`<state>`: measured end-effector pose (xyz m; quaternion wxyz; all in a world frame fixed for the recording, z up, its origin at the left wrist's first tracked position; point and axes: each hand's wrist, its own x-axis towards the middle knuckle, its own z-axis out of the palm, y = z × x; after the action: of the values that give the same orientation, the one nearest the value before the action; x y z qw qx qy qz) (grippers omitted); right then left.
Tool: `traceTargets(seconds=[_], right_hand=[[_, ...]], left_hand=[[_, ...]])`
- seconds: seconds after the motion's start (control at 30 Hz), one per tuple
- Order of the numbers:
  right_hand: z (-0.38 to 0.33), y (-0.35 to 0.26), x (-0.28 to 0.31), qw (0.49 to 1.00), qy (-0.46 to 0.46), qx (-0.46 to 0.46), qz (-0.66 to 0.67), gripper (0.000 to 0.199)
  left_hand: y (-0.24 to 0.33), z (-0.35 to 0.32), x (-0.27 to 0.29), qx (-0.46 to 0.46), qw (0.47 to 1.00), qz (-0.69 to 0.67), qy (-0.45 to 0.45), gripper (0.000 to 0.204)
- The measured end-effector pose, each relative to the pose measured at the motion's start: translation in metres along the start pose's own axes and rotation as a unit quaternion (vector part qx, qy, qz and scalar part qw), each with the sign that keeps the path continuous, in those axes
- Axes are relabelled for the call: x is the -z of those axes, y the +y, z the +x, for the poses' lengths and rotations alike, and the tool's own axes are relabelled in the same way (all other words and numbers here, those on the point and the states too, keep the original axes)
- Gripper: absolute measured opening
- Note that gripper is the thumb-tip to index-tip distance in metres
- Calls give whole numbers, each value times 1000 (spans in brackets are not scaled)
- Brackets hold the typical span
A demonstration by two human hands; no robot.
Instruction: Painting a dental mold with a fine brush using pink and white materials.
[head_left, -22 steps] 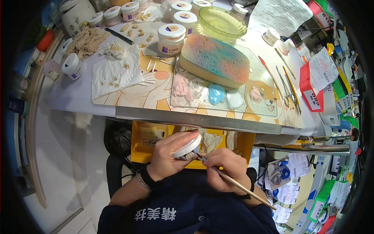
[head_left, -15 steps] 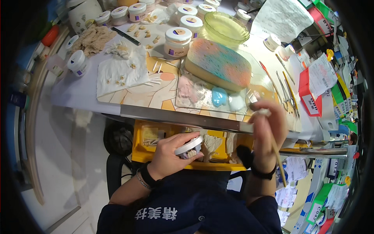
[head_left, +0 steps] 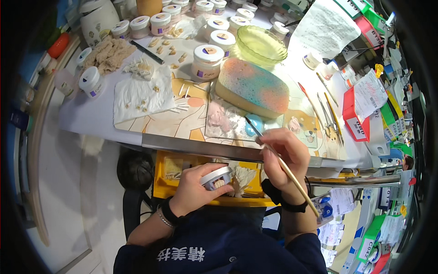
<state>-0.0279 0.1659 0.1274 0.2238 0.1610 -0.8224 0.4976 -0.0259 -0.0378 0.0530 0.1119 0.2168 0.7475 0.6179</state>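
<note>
"Blue paste (head_left: 258, 123) on the glass slab (head_left: 230, 135): what's at its edge?"

"A paintbrush (head_left: 293, 179), tip lowered, handle pinched between the right hand (head_left: 288, 157)'s closed fingers."

"And the left hand (head_left: 189, 186)?"

"Curled fingers grip a white-rimmed dental model (head_left: 216, 179) over the yellow tray (head_left: 160, 176)."

My brush (head_left: 289, 172), right of centre, has a smooth, wood-like handle, while the upper-centre sponge (head_left: 253, 87) looks matt and porous, the bowl (head_left: 262, 45) above it glossy.
</note>
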Motion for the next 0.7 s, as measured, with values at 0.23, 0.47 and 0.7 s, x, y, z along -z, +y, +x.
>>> traceTargets(seconds=[0.23,0.47,0.7], right_hand=[[11,9,-13,994,33,-107,0,9],[10,13,-14,994,36,-105,-12,8],[11,12,-17,993,48,-95,-53,8]], left_hand=[[-5,-1,5,-38,999,-1,33,44],[-6,0,4,-23,999,-28,32,43],[-4,-1,7,15,999,-43,13,45]])
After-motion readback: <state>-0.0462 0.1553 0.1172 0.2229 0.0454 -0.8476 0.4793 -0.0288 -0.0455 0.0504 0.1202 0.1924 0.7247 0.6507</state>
